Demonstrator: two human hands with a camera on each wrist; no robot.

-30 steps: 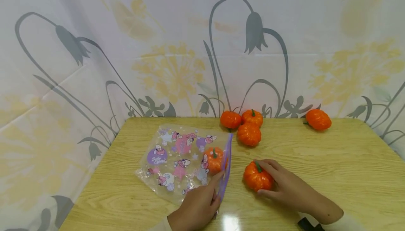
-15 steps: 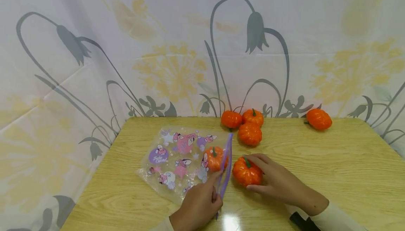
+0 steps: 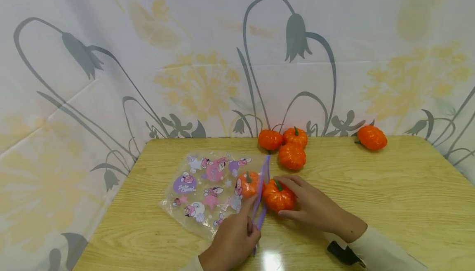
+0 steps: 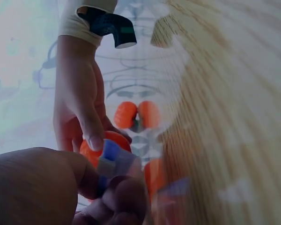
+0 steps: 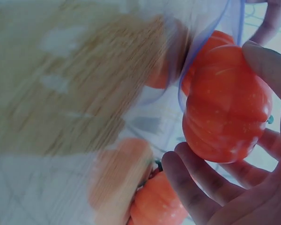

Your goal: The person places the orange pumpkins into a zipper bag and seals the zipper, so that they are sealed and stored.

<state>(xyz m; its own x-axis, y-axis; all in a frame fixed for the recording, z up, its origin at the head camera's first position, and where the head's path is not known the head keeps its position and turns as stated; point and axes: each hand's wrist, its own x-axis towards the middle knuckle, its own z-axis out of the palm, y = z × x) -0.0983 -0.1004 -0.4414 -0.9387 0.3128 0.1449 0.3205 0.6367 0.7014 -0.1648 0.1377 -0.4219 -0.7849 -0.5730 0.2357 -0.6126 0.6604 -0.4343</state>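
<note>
A clear zip bag (image 3: 200,188) with pink and purple cartoon prints lies flat on the table, its purple zip edge (image 3: 261,180) facing right. One small orange pumpkin (image 3: 248,185) shows through the plastic just inside that opening. My left hand (image 3: 233,238) pinches the near part of the zip edge between thumb and fingers, and the left wrist view shows the purple strip (image 4: 111,152) there. My right hand (image 3: 311,205) grips another orange pumpkin (image 3: 279,196) with a green stem from its right side. In the right wrist view, this pumpkin (image 5: 227,105) sits at the bag's mouth.
Three more pumpkins (image 3: 292,156) are clustered at the back middle of the wooden table (image 3: 371,192). A single pumpkin (image 3: 372,137) lies at the back right. A flower-printed cloth (image 3: 208,56) hangs behind the table.
My right hand has moved left with its pumpkin, from right of the bag up to the purple zip edge. My left hand keeps hold of that edge, almost unmoved.
</note>
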